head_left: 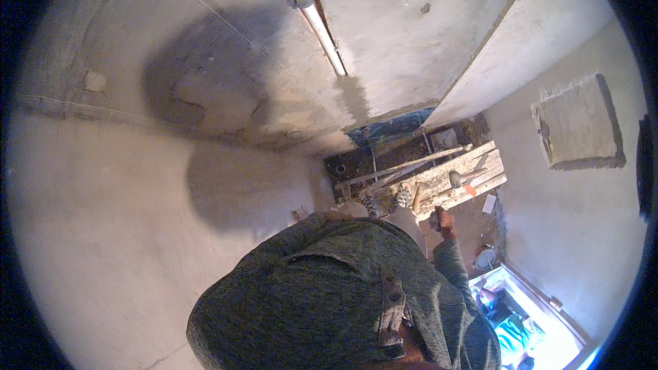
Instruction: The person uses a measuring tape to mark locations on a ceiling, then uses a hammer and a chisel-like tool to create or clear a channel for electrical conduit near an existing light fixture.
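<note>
My right hand (444,223) hangs below the dark grey right sleeve, out to the right of my legs. Its fingers are closed round a small dark thing that I cannot make out. At the end of the bent left sleeve, only a sliver of my left hand (337,215) shows, close to the wall; its fingers are hidden. Below me, my feet in striped footwear (402,196) stand at the edge of a platform of wooden planks (445,181). On the planks lie a dark mallet-like tool (454,178) and a flat orange piece (469,190).
A white pipe (322,34) sticks out of the plastered wall. Loose boards (404,166) lie behind the platform. To the right are a white card (489,203), a bucket (485,257) and a rectangular patch (577,123) on the wall. A person (514,336) is in the bright opening.
</note>
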`<action>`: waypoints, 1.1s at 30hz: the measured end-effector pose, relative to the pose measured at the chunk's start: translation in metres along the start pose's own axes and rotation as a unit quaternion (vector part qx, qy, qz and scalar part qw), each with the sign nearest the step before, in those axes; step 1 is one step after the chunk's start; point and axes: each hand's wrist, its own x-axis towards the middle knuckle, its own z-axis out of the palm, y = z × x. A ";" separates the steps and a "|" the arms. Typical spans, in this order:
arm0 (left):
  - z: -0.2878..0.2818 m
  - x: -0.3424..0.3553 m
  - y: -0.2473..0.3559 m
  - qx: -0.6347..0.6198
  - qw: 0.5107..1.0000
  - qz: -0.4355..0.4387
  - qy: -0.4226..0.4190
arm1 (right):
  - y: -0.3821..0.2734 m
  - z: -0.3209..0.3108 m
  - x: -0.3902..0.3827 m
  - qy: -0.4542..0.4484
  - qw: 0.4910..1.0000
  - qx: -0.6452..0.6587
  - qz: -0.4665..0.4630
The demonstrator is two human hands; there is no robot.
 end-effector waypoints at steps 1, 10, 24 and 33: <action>-0.001 -0.002 0.000 0.001 1.000 0.000 0.000 | 0.016 0.000 0.001 -0.026 0.998 0.040 -0.048; -0.011 -0.005 -0.019 0.007 1.000 0.001 0.009 | 0.049 0.002 0.009 -0.129 0.990 0.026 0.045; -0.025 0.008 -0.002 0.064 0.995 0.058 0.048 | 0.057 -0.017 0.026 -0.130 0.989 -0.002 0.065; -0.093 -0.027 0.081 -0.046 0.905 0.249 0.341 | 0.094 -0.058 0.072 -0.161 0.982 0.034 0.090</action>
